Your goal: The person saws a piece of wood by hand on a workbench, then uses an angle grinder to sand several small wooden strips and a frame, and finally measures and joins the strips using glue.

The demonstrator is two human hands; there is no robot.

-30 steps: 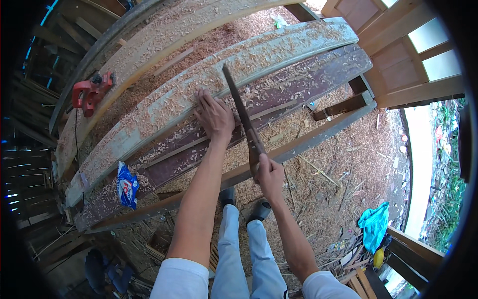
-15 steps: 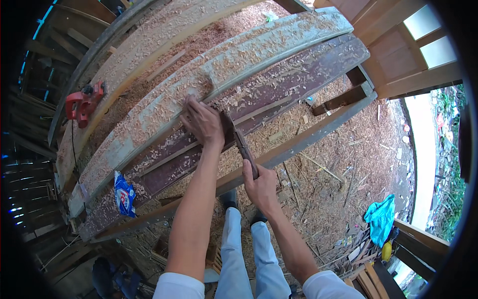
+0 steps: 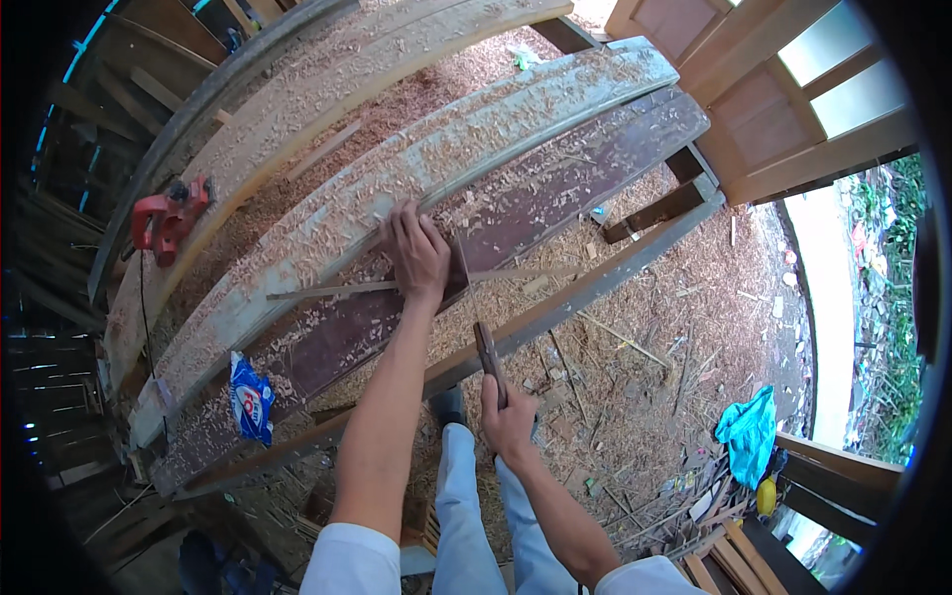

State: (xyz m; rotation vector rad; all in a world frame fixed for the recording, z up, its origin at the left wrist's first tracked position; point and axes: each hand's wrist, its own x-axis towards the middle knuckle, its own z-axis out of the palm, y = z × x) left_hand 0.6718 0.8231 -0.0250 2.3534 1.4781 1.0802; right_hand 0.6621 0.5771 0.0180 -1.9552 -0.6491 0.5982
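Observation:
My right hand [image 3: 507,416] grips the dark handle of a long, thin-bladed hand tool [image 3: 488,352], its blade angled toward the boards beside my left hand. My left hand [image 3: 415,256] has its fingers apart and slightly bent at the near edge of a pale, curved plank [image 3: 526,109] strewn with shavings. A thin wooden strip [image 3: 327,292] passes crosswise beneath or beside that hand; exact contact is unclear. Under it lies a maroon board [image 3: 337,352], also scattered with shavings, with a blue-and-white packet [image 3: 250,397] on its left part.
A red power planer [image 3: 169,218] with a cord sits on a farther curved plank [image 3: 288,134]. A wooden beam [image 3: 615,278] crosses before my legs, above a shaving-covered floor. Wooden panels [image 3: 754,129] stand upper right; a turquoise bag [image 3: 746,436] and scrap wood lie lower right.
My right hand has drawn the tool back toward me. My left hand has shifted slightly down, its fingers more bent. The thin strip now lies at a flatter angle.

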